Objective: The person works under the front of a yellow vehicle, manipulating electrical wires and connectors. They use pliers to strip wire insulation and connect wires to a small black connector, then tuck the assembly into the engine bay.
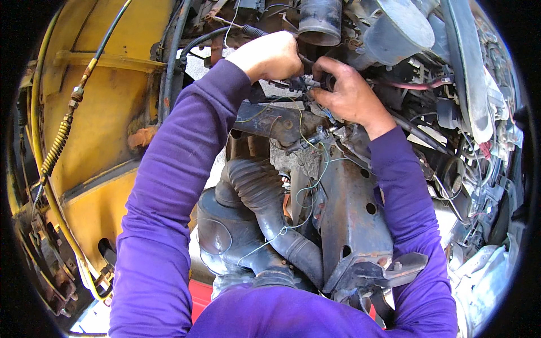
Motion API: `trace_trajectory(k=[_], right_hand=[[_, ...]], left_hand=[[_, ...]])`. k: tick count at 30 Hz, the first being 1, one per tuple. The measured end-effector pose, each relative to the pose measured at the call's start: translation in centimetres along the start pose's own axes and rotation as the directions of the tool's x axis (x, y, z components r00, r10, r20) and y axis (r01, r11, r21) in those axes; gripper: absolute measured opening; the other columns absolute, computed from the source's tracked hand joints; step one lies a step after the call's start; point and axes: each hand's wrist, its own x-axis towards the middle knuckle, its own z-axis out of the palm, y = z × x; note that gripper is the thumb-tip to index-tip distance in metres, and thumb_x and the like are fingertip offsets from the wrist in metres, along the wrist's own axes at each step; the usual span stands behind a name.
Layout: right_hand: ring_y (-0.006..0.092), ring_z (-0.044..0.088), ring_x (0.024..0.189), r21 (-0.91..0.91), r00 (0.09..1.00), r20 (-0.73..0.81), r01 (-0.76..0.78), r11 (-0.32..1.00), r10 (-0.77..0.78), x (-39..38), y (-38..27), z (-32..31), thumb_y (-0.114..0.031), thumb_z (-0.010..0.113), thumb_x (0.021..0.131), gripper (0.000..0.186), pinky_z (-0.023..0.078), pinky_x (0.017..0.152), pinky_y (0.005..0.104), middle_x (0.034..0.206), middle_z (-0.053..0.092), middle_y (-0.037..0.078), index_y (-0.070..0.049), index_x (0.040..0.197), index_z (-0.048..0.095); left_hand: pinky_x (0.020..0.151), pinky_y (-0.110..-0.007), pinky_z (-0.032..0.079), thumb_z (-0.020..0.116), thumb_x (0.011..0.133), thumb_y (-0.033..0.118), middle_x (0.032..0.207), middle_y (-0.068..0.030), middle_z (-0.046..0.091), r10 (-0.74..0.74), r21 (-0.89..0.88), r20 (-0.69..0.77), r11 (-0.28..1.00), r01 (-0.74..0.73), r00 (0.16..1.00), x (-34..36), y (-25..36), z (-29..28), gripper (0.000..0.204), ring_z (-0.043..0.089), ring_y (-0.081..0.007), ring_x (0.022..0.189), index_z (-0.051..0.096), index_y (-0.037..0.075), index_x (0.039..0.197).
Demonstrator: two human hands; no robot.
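Both my arms, in purple sleeves, reach up into the machine's exposed workings. My left hand (276, 55) is curled into a fist near the top middle, knuckles up; whatever lies inside it is hidden. Close beside it, my right hand (346, 94) has thumb and forefinger bent round a small greyish fitting (309, 82) among wires, and the exact kind does not show. Just below the fingers, thin yellow and green wires (325, 163) hang down past a dark metal bracket (276, 122). A black corrugated cable sleeve (204, 38) runs toward my left hand.
A ribbed black air hose (253, 183) joins a dark round canister (213, 225) below my hands. A steel frame rail (355, 219) with holes stands to their right. Yellow body panels (107, 124) with a spring-wrapped hose (58, 141) fill the left. A black cylinder (319, 22) hangs above.
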Motion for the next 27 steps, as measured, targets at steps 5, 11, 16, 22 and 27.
trace_trajectory(k=[5,11,16,22,27], right_hand=[[0.0354,0.067,0.097,-0.236,0.979,0.016,0.201,0.951,-0.203,-0.7,1.2,1.5,-0.014,0.076,0.078,0.028,0.056,0.08,0.0456,0.103,0.058,0.015,-0.014,0.106,0.076],[0.0327,0.067,0.1,-0.587,0.962,-0.02,0.21,0.782,-0.274,-0.7,0.6,3.3,-0.017,0.079,0.075,0.022,0.058,0.081,0.0459,0.109,0.058,0.012,-0.017,0.097,0.078],[0.0319,0.065,0.101,-0.481,0.949,-0.012,0.271,0.833,-0.316,-0.5,1.0,2.9,-0.015,0.079,0.076,0.017,0.057,0.082,0.0448,0.107,0.059,0.011,-0.014,0.092,0.078],[0.0311,0.064,0.099,-0.341,0.962,0.009,0.26,0.903,-0.273,-0.4,0.6,2.4,-0.013,0.079,0.077,0.017,0.055,0.084,0.0435,0.103,0.058,0.01,-0.011,0.094,0.078],[0.0311,0.064,0.101,-0.365,0.966,0.017,0.246,0.898,-0.258,-0.2,0.9,2.4,-0.01,0.079,0.078,0.018,0.054,0.086,0.0438,0.104,0.058,0.01,-0.01,0.095,0.077]], left_hand=[[0.068,-0.041,0.053,0.071,0.081,0.026,0.078,-0.0198,0.071,0.013,0.043,0.07,0.999,-0.016,0.997,-0.2,0.6,-0.7,0.029,0.067,-0.0265,0.068,0.077,0.0,0.092],[0.079,-0.044,0.056,0.07,0.081,0.027,0.096,-0.0236,0.073,0.076,0.115,0.056,0.99,-0.082,0.996,1.4,-0.3,0.2,0.031,0.071,-0.0373,0.088,0.078,0.003,0.098],[0.081,-0.042,0.056,0.07,0.083,0.026,0.099,-0.0235,0.074,0.0,0.059,0.037,0.998,-0.002,0.999,1.1,-0.3,0.2,0.032,0.072,-0.035,0.089,0.077,0.002,0.102],[0.088,-0.041,0.055,0.068,0.088,0.018,0.103,-0.0213,0.075,0.04,-0.026,-0.161,0.999,-0.045,0.986,-2.1,-1.8,1.9,0.032,0.073,-0.0321,0.097,0.071,-0.003,0.112],[0.089,-0.044,0.055,0.07,0.088,0.015,0.105,-0.0179,0.07,0.176,0.278,-0.591,0.96,-0.006,0.787,-6.8,-1.3,3.1,0.026,0.068,-0.0364,0.1,0.071,0.005,0.112]])
